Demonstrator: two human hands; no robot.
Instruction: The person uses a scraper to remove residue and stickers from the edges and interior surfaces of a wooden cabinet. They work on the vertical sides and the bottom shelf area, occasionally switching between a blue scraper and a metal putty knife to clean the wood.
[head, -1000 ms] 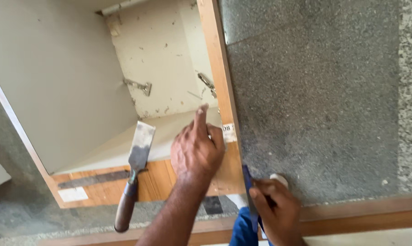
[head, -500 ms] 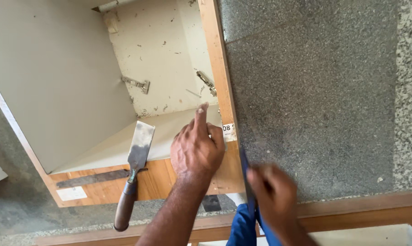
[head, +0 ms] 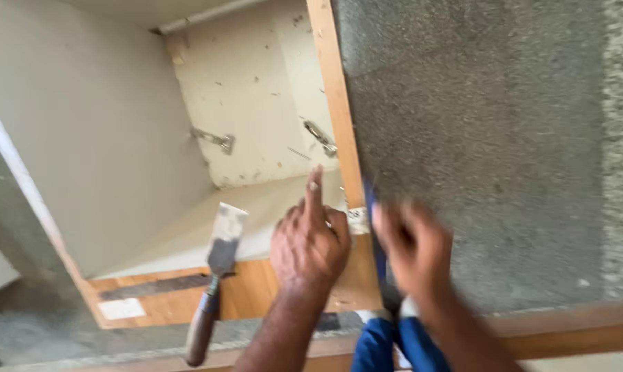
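Observation:
My left hand (head: 310, 241) rests flat on the wooden cabinet edge (head: 339, 131), index finger stretched out along it, holding nothing. My right hand (head: 411, 251) is blurred with motion just right of it, at the seam between the wood and the grey speckled stone slab (head: 477, 138). It grips a blue tool (head: 371, 207) whose thin dark part runs along that seam; blue handles (head: 394, 344) show below the hand. A putty knife (head: 215, 275) with a brown handle lies on the wooden front rail, left of my left hand, untouched.
The open cabinet (head: 119, 151) has white inner walls with two metal hinge plates (head: 215, 141) on the back panel. A wooden strip (head: 573, 331) runs along the bottom right. Grey stone floor (head: 22, 331) shows at the lower left.
My right hand has moved up along the slab's edge with the blue tool, closing in beside my left hand. The left hand and putty knife have stayed put.

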